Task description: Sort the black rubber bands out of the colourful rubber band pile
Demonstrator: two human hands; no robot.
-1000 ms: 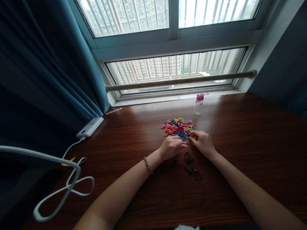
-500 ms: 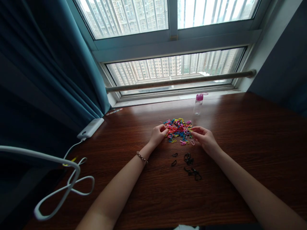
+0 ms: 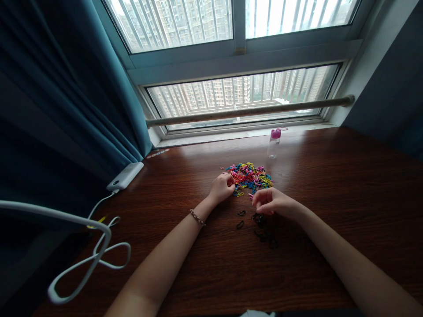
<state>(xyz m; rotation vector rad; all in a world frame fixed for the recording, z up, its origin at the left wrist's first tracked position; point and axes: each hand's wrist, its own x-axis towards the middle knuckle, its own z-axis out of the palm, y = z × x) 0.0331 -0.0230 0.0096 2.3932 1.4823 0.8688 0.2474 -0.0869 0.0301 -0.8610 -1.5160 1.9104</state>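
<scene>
A heap of small rubber bands (image 3: 249, 177) in many colours lies on the brown wooden table. My left hand (image 3: 223, 187) rests at the heap's left edge, fingers curled in against the bands; whether it grips one is hidden. Nearer to me, my right hand (image 3: 272, 202) hovers over a small cluster of black rubber bands (image 3: 257, 219). Its thumb and fingers are bent toward each other, and anything between the tips is too small to make out. More black bands (image 3: 266, 237) lie below it, and two single black loops (image 3: 240, 224) sit to the left.
Behind the heap stands a clear bottle with a pink lid (image 3: 274, 143). A white power bank (image 3: 125, 176) lies at the left table edge, with a looping white cable (image 3: 99, 255). A blue curtain (image 3: 122, 110) and a barred window border the table.
My right hand has moved from the heap's right side toward me and left, over the black bands. My left hand has shifted slightly right at the heap.
</scene>
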